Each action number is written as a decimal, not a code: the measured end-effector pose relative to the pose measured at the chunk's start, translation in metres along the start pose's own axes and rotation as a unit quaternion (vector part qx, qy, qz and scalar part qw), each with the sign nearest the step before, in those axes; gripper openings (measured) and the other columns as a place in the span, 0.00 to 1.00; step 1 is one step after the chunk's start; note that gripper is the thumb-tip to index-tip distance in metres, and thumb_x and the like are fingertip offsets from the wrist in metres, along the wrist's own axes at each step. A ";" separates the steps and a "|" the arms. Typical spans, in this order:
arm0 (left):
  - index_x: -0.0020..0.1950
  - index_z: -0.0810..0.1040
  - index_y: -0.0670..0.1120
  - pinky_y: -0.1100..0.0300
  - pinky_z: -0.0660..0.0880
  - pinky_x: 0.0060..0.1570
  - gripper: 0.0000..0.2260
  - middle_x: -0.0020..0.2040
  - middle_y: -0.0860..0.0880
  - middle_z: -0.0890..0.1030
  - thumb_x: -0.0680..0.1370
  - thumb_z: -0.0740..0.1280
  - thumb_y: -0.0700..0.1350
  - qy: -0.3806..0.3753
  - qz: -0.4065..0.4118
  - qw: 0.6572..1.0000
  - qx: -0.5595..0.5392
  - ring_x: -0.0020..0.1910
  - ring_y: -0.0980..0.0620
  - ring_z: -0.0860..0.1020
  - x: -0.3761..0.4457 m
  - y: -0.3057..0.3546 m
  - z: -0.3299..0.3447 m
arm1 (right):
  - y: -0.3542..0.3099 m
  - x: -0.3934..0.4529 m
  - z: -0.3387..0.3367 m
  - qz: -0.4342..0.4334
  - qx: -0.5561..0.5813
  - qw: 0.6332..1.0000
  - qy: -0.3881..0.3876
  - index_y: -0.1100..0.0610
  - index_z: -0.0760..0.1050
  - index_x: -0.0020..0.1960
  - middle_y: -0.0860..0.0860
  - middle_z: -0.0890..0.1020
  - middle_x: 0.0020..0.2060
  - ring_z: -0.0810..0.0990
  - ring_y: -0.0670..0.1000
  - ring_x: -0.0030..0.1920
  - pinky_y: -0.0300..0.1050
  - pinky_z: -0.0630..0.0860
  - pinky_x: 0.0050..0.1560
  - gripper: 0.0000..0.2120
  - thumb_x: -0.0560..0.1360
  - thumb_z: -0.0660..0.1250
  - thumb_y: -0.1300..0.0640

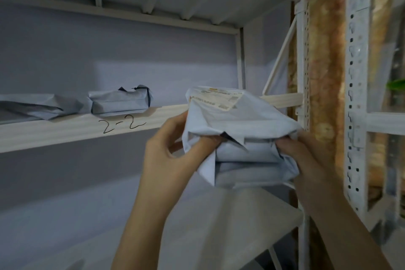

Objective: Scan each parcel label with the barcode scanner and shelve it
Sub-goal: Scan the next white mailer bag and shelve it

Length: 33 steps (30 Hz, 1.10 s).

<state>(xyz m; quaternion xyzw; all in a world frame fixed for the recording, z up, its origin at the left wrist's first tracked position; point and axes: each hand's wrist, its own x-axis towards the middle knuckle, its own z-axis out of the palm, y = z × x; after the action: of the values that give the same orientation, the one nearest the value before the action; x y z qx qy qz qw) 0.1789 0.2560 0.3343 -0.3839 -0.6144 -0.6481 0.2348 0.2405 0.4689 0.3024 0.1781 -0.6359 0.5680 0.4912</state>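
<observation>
A white plastic-wrapped parcel [238,129] with a printed label [219,98] on its top face is held up at the front edge of the shelf [65,129] marked "2-2". My left hand [173,155] grips its lower left corner. On the lower right, my right hand [311,164] grips the folded wrapping. The parcel's far end reaches over the shelf edge on the right side. No barcode scanner is in view.
Two other wrapped parcels lie on the same shelf: a boxy one [119,102] above the "2-2" mark and a flat one [37,106] at the left. A lower shelf [219,221] is beneath my hands. A perforated white upright [355,94] stands at the right.
</observation>
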 end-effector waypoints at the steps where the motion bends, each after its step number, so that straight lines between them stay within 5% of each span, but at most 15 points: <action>1: 0.51 0.80 0.58 0.70 0.76 0.42 0.19 0.46 0.61 0.84 0.61 0.70 0.57 0.008 0.001 1.000 0.001 0.46 0.63 0.81 0.008 -0.002 0.005 | -0.003 0.000 0.006 -0.011 -0.020 0.996 -0.081 0.41 0.75 0.44 0.26 0.79 0.34 0.76 0.26 0.41 0.19 0.68 0.40 0.10 0.68 0.63 0.55; 7: 0.52 0.82 0.50 0.73 0.74 0.35 0.13 0.43 0.55 0.85 0.69 0.75 0.47 0.071 0.000 0.997 0.035 0.42 0.63 0.82 0.056 -0.020 0.038 | 0.044 0.084 0.021 -0.021 0.079 0.989 -0.127 0.45 0.76 0.54 0.38 0.84 0.49 0.79 0.41 0.56 0.33 0.74 0.56 0.16 0.66 0.64 0.49; 11: 0.47 0.82 0.52 0.75 0.71 0.35 0.08 0.40 0.60 0.83 0.71 0.71 0.53 0.110 -0.012 0.987 0.117 0.42 0.66 0.80 0.089 -0.033 0.044 | 0.066 0.132 0.034 0.014 0.089 0.984 -0.155 0.43 0.80 0.43 0.39 0.84 0.39 0.80 0.37 0.46 0.27 0.72 0.47 0.10 0.71 0.60 0.53; 15: 0.35 0.75 0.55 0.75 0.66 0.30 0.09 0.29 0.65 0.77 0.73 0.68 0.57 0.140 -0.026 0.963 0.230 0.32 0.68 0.74 0.119 -0.047 0.036 | 0.099 0.173 0.054 0.042 0.087 0.975 -0.199 0.62 0.76 0.45 0.56 0.79 0.41 0.76 0.49 0.47 0.44 0.69 0.50 0.16 0.71 0.61 0.48; 20: 0.32 0.72 0.52 0.70 0.62 0.25 0.14 0.23 0.60 0.72 0.74 0.67 0.57 0.150 -0.040 0.922 0.354 0.25 0.64 0.70 0.144 -0.068 0.021 | 0.135 0.199 0.079 0.039 0.065 0.970 -0.229 0.54 0.68 0.32 0.45 0.69 0.29 0.66 0.39 0.32 0.32 0.62 0.34 0.13 0.75 0.64 0.56; 22: 0.40 0.77 0.48 0.69 0.64 0.28 0.13 0.28 0.55 0.75 0.73 0.67 0.57 0.152 -0.038 0.908 0.390 0.30 0.61 0.73 0.149 -0.077 0.015 | 0.147 0.202 0.087 0.029 0.050 0.970 -0.237 0.58 0.73 0.33 0.47 0.71 0.27 0.67 0.39 0.33 0.33 0.63 0.37 0.13 0.77 0.62 0.60; 25: 0.58 0.77 0.46 0.56 0.68 0.39 0.18 0.42 0.46 0.80 0.74 0.66 0.56 0.156 -0.040 0.884 0.439 0.44 0.47 0.76 0.153 -0.084 0.011 | 0.155 0.201 0.097 0.008 0.036 0.973 -0.227 0.70 0.75 0.48 0.68 0.76 0.42 0.69 0.45 0.43 0.42 0.64 0.46 0.11 0.77 0.63 0.60; 28: 0.67 0.72 0.46 0.55 0.69 0.49 0.22 0.55 0.43 0.80 0.76 0.65 0.55 0.165 -0.018 0.850 0.499 0.55 0.43 0.76 0.159 -0.088 0.009 | 0.156 0.204 0.105 -0.027 0.014 0.975 -0.221 0.69 0.76 0.50 0.67 0.79 0.47 0.74 0.44 0.44 0.41 0.69 0.49 0.10 0.76 0.64 0.61; 33: 0.64 0.72 0.41 0.54 0.67 0.49 0.20 0.57 0.40 0.79 0.78 0.63 0.52 0.152 -0.008 0.824 0.546 0.57 0.40 0.75 0.170 -0.098 0.007 | 0.162 0.209 0.116 -0.025 -0.033 0.979 -0.201 0.68 0.78 0.49 0.64 0.82 0.47 0.80 0.50 0.45 0.43 0.73 0.52 0.10 0.76 0.65 0.60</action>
<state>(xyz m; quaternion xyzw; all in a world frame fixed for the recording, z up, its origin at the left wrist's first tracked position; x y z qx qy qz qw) 0.0032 0.3044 0.4073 -0.0842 -0.8277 -0.2583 0.4910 -0.0308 0.4813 0.4016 0.2877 -0.7353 0.4871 0.3732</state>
